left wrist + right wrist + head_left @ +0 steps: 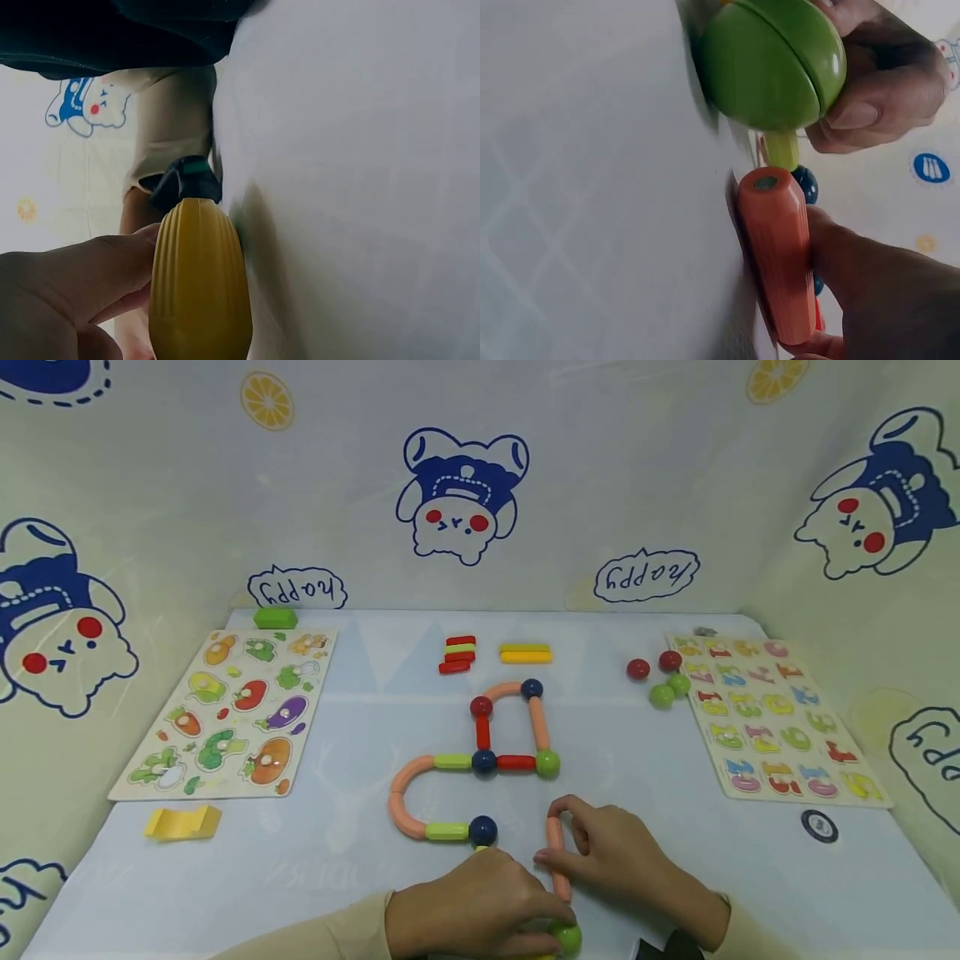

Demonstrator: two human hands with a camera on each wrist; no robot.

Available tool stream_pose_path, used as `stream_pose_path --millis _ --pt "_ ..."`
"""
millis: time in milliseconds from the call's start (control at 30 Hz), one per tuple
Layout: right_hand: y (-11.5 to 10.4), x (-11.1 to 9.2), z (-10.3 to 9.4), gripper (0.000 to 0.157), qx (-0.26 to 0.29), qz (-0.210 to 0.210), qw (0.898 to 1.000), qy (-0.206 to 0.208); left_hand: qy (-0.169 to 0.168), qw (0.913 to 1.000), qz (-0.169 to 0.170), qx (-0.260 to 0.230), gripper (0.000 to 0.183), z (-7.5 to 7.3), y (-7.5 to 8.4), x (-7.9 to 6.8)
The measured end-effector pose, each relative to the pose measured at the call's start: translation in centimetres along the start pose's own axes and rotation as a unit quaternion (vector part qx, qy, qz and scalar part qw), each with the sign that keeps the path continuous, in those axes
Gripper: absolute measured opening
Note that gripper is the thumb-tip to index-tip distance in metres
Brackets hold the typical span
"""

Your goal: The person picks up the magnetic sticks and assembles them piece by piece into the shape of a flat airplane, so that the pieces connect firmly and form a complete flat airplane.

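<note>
Just right of lower center in the head view, a peach rod (556,837) pinched in the right hand (618,847) runs nearly vertically, its lower end close to but apart from the green ball (567,938) gripped by the left hand (480,902) near the bottom edge

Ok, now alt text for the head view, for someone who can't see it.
A person's right hand pinches a peach rod while their left hand grips a green ball at a white table. Beyond, joined rods and balls form a loop and a curve; picture boards lie on either side.
</note>
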State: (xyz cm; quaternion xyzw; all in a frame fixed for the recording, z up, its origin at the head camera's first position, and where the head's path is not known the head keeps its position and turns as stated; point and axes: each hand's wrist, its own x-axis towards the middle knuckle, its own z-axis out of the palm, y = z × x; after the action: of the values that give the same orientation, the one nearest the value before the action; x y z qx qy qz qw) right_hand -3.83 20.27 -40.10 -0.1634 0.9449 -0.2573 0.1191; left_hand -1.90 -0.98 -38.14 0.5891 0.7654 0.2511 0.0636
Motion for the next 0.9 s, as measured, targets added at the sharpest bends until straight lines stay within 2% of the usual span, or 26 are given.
stream_pose_path --millis 100,267,400,467,500,600,667,700,767,900 --pt "-0.3 -0.2 0.4 0.049 0.002 0.001 1.0 0.0 0.007 0.9999 0.005 0.009 0.015 0.0 0.1 -0.1" --pt "-0.4 -0.4 0.8 0.031 0.038 -0.016 0.999 -0.005 0.013 0.9998 0.009 0.01 0.008 0.1 0.1 -0.1" --pt "0.4 -0.5 -0.2 0.021 0.077 -0.058 0.994 -0.047 0.016 0.9998 0.01 0.003 0.011 0.0 0.0 0.0" --pt "1.2 -0.7 -1.3 0.024 0.107 -0.095 0.985 -0.094 0.006 0.9999 0.006 -0.01 0.015 0.0 -0.1 0.1" --pt "1.6 -0.8 -1.8 0.028 0.126 -0.115 0.978 -0.123 0.0 0.9999 0.005 -0.016 0.016 -0.1 -0.1 0.1" --pt "2.5 -1.2 -2.9 0.05 0.17 -0.158 0.952 -0.202 -0.012 0.9997 0.003 -0.02 0.017 0.0 -0.1 0.0" --pt "2.5 -1.4 -3.2 0.066 0.173 -0.156 0.943 -0.237 -0.008 0.9999 0.006 -0.012 0.018 0.0 -0.1 -0.2" --pt "2.4 -1.6 -3.1 0.073 0.159 -0.152 0.945 -0.241 -0.006 0.9999 0.007 -0.009 0.019 0.1 -0.2 -0.2" --pt "2.1 -1.7 -2.9 0.084 0.113 -0.134 0.956 -0.233 -0.003 0.9999 0.005 -0.013 0.021 0.1 -0.2 -0.3" --pt "1.5 -1.9 -2.6 0.09 0.036 -0.111 0.974 -0.194 -0.007 0.9998 0.0 -0.019 0.022 0.0 -0.2 -0.2"
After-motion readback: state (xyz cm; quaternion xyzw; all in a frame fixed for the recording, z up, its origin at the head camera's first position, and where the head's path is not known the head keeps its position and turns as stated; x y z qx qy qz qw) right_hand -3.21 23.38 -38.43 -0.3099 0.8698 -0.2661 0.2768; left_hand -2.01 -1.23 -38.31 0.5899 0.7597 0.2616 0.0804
